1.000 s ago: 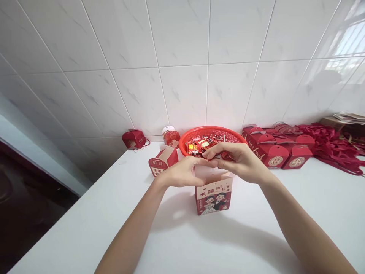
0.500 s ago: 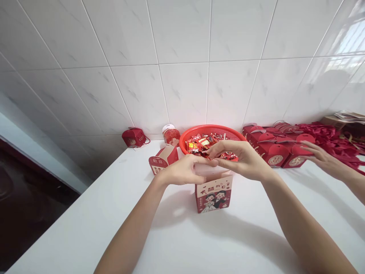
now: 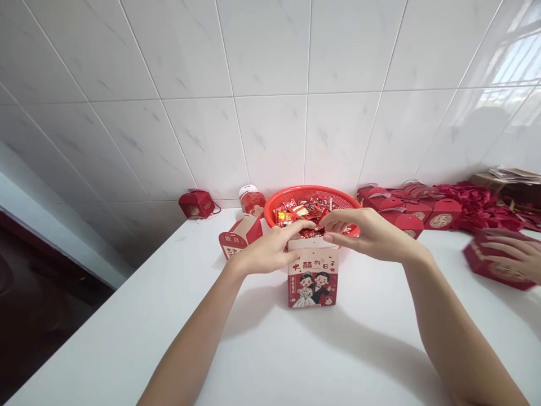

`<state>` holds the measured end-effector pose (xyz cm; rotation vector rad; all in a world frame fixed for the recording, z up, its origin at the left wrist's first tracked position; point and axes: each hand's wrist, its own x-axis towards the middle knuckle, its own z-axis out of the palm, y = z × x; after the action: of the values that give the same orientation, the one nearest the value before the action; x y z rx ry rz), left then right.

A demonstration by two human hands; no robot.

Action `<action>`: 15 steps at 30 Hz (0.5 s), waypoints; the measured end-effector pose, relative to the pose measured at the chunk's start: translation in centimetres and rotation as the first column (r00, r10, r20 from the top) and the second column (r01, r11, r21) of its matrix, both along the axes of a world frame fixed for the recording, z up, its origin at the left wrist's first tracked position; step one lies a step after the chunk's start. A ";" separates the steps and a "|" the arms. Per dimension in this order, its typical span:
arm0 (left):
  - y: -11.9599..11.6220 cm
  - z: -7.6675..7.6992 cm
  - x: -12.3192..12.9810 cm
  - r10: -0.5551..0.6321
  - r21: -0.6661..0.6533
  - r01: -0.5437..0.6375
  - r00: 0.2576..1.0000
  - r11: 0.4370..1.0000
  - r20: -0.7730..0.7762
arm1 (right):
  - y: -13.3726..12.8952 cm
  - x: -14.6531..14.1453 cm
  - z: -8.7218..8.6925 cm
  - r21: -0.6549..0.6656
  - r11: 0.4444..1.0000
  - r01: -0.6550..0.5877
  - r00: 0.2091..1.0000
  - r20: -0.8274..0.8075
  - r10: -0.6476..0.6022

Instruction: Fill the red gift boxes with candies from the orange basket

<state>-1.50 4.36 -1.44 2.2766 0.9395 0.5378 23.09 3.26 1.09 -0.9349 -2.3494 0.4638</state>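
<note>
A red and cream gift box (image 3: 313, 285) printed with a bride and groom stands upright on the white table before me. My left hand (image 3: 274, 246) grips its upper left edge, thumb at the front and fingers reaching over the top. Above the box's right rim, my right hand (image 3: 367, 234) is closed in a pinch, its fingertips close to the top flaps; what lies between them, if anything, is hidden. Pale flaps (image 3: 310, 243) show at the box's top. Just behind sits a red plastic basket (image 3: 291, 192) of wrapped candies (image 3: 301, 211).
Left of the basket are another gift box (image 3: 243, 232), a round-topped box (image 3: 252, 198) and a small dark red box (image 3: 196, 204). Several red boxes (image 3: 439, 214) and red cloth-like material (image 3: 469, 197) lie right. Another person's hand (image 3: 518, 256) holds a red box (image 3: 486, 256).
My hands have drawn slightly apart over the box, which now faces me more squarely. At right, the other person's hand has pulled a red box from the group toward the near right.
</note>
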 end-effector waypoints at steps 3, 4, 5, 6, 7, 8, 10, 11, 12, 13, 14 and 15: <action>0.3 -0.4 0.3 0.002 0.037 -0.002 1.000 0.999 -0.017 | 0.1 0.1 -0.1 0.013 0.999 0.032 0.998 0.059 -0.033; 0.4 -0.4 0.4 -0.005 0.038 0.006 1.000 0.999 -0.023 | 0.2 0.1 -0.2 0.015 0.999 0.038 0.995 0.090 -0.040; 0.4 -0.4 0.5 -0.009 0.034 0.010 1.000 0.999 -0.030 | 0.3 0.1 -0.3 0.014 0.999 0.038 0.991 0.124 -0.039; 0.4 -0.4 0.6 -0.010 0.024 0.011 0.999 1.000 -0.040 | 0.4 0.1 -0.4 0.006 1.000 0.030 0.986 0.164 -0.031; 0.4 -0.3 0.6 -0.007 0.008 0.007 0.999 1.000 -0.052 | 0.5 0.0 -0.6 -0.010 1.000 0.021 0.978 0.206 -0.018; 0.3 -0.2 0.6 -0.004 -0.010 0.003 0.998 1.000 -0.064 | 0.5 0.0 -0.6 -0.033 0.999 0.012 0.969 0.246 -0.003; 0.3 -0.1 0.5 -0.003 -0.050 -0.001 0.997 0.999 -0.073 | 0.6 -0.2 -0.8 -0.085 0.996 0.006 0.950 0.312 0.021; 0.4 -0.1 0.5 -0.003 -0.072 -0.002 0.998 0.997 -0.069 | 0.6 -0.3 -0.8 -0.106 0.994 0.011 0.943 0.332 0.025; 0.4 -0.2 0.4 -0.003 -0.095 -0.003 0.998 0.996 -0.061 | 0.6 -0.4 -0.8 -0.123 0.992 0.016 0.938 0.346 0.028; 0.5 -0.3 0.4 -0.001 -0.114 -0.004 0.999 0.993 -0.051 | 0.5 -0.5 -0.8 -0.134 0.991 0.019 0.935 0.354 0.030; 0.6 -0.5 0.4 0.001 -0.133 -0.006 0.999 0.991 -0.042 | 0.5 -0.7 -0.8 -0.141 0.990 0.021 0.932 0.361 0.031; 0.7 -0.7 0.5 0.003 -0.146 -0.008 0.999 0.989 -0.032 | 0.5 -1.0 -0.9 -0.147 0.989 0.025 0.929 0.369 0.031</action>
<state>-1.00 5.07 -2.11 2.1574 0.9689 0.4218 22.13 3.75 0.23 -1.1755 -2.6838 0.5061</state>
